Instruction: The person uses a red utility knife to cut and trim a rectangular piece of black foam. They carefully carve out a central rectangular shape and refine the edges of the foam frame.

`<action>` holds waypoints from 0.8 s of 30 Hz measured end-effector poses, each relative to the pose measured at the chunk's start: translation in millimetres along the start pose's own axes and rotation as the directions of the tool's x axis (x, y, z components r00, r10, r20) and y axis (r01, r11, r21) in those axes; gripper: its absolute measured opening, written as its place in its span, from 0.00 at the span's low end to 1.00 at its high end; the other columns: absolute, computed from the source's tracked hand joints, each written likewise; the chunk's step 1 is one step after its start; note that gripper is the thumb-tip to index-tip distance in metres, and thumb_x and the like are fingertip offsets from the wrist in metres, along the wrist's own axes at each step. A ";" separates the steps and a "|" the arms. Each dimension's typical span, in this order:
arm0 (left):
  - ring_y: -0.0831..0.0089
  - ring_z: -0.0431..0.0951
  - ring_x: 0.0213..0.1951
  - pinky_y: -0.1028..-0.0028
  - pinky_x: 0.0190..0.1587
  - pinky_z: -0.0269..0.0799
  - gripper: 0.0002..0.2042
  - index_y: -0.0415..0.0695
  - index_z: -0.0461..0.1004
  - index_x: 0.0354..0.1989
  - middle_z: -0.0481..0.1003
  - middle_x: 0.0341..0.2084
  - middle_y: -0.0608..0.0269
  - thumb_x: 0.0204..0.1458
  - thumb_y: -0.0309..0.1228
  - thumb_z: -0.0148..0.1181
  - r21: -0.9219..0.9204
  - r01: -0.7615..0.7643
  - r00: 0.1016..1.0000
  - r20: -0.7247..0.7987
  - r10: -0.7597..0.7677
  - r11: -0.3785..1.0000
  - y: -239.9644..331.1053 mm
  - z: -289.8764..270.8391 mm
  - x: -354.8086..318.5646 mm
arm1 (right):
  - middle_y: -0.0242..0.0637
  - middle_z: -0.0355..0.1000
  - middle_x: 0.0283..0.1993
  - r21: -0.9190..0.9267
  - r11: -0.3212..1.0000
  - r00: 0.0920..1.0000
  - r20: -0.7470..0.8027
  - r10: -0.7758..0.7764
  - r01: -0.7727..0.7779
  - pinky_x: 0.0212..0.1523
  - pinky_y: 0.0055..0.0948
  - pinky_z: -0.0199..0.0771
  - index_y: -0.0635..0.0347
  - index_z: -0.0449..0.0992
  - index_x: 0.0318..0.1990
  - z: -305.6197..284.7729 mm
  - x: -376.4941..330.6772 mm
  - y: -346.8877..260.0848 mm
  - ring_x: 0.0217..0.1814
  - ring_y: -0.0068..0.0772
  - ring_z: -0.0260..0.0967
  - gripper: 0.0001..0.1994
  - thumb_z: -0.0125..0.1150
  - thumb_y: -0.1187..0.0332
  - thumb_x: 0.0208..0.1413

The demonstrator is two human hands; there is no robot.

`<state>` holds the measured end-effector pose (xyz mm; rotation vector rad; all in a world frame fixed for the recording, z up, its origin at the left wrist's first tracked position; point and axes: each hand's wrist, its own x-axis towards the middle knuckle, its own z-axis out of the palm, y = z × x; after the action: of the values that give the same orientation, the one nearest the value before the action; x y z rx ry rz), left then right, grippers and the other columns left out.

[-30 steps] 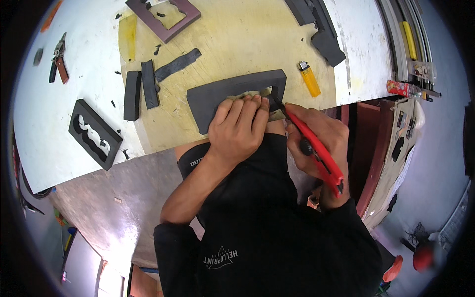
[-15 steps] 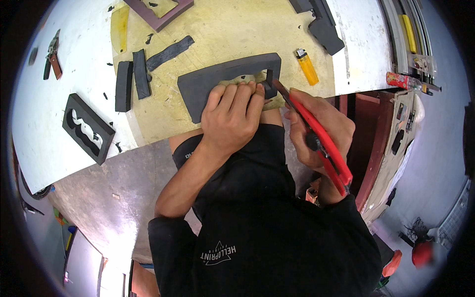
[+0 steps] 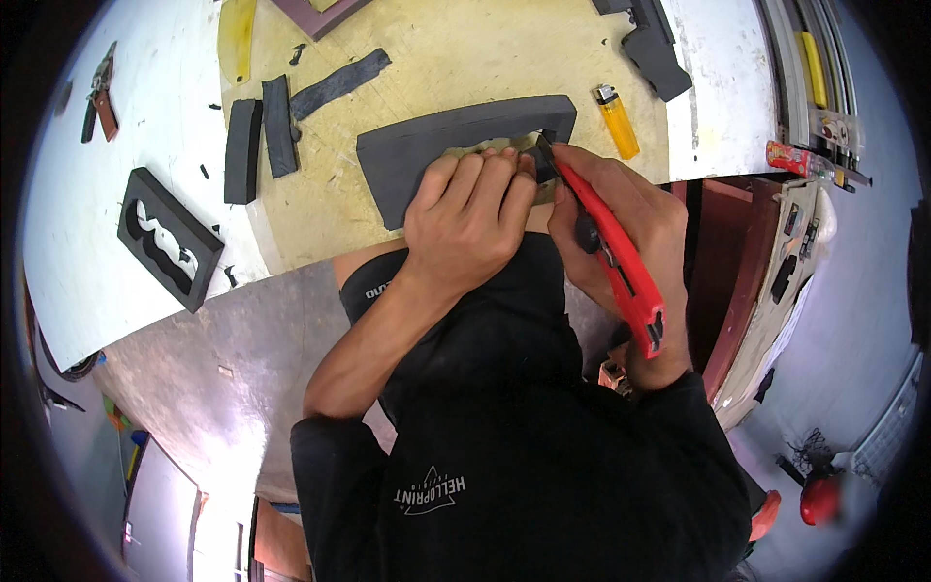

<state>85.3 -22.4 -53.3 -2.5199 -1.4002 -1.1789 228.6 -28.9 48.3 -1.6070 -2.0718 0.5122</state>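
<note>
A dark grey foam block with a cut-out lies at the near edge of the yellowish cutting mat. My left hand presses on it, fingers bent side by side and gripping beside the cut-out. A pale olive patch shows next to those fingertips; whether it is mat or a separate piece I cannot tell. In my right hand is a red utility knife, its blade end down at the right part of the cut-out. The blade tip is partly hidden by foam and fingers.
Dark foam strips lie left on the mat. Farther left are a cut-out foam frame and a small pistol-shaped object. A yellow lighter and black foam offcut lie right; a plastic bottle stands beyond.
The whole view has shifted slightly. The utility knife's rear end has swung inward, so its handle stands steeper in the picture. My left hand keeps its hold on the foam block.
</note>
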 end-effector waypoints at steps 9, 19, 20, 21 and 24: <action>0.71 0.76 0.33 0.69 0.44 0.70 0.02 0.42 0.78 0.32 0.76 0.29 0.64 0.51 0.26 0.63 -0.006 0.000 1.000 -0.008 0.000 1.000 0.6 2.9 -1.7 | 0.48 0.80 0.34 0.015 1.000 1.000 0.029 0.008 -0.008 0.37 0.30 0.80 0.67 0.81 0.40 -19.4 5.7 1.1 0.34 0.42 0.82 0.13 0.66 0.81 0.43; 0.62 0.76 0.37 0.66 0.43 0.68 0.12 0.41 0.78 0.41 0.75 0.35 0.61 0.49 0.30 0.67 -0.150 0.165 0.975 0.177 -0.138 0.975 -4.0 -8.4 10.7 | 0.53 0.79 0.41 0.420 0.889 0.946 -0.170 0.274 -0.182 0.43 0.30 0.80 0.75 0.73 0.54 -27.6 -38.9 14.8 0.40 0.34 0.81 0.16 0.60 0.76 0.60; 0.60 0.76 0.38 0.65 0.43 0.67 0.14 0.41 0.78 0.43 0.75 0.35 0.60 0.48 0.30 0.69 -0.177 0.194 0.967 0.199 -0.158 0.965 -4.3 -9.2 12.3 | 0.53 0.79 0.42 0.469 0.864 0.931 -0.199 0.305 -0.183 0.45 0.30 0.80 0.75 0.72 0.55 -16.6 -42.0 20.9 0.42 0.34 0.81 0.16 0.59 0.76 0.61; 0.58 0.76 0.38 0.64 0.43 0.68 0.15 0.41 0.78 0.43 0.75 0.36 0.60 0.47 0.29 0.70 -0.211 0.224 0.964 0.189 -0.185 0.952 -3.6 -11.9 15.3 | 0.54 0.79 0.43 0.523 0.833 0.914 -0.224 0.338 -0.179 0.47 0.30 0.79 0.75 0.71 0.56 -7.0 -43.0 22.3 0.44 0.34 0.80 0.17 0.59 0.75 0.62; 0.55 0.76 0.39 0.62 0.44 0.69 0.17 0.39 0.77 0.44 0.75 0.36 0.58 0.45 0.29 0.71 -0.287 0.293 0.950 0.197 -0.243 0.912 -3.3 -20.7 26.3 | 0.53 0.79 0.46 0.632 0.728 0.794 -0.285 0.537 -0.265 0.51 0.31 0.77 0.75 0.67 0.59 25.6 -51.0 23.1 0.48 0.36 0.79 0.18 0.56 0.72 0.66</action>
<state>78.6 -9.1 -23.1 -2.7490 -1.7776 -1.3701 243.0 -72.9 7.7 -1.6090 -1.0580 0.7357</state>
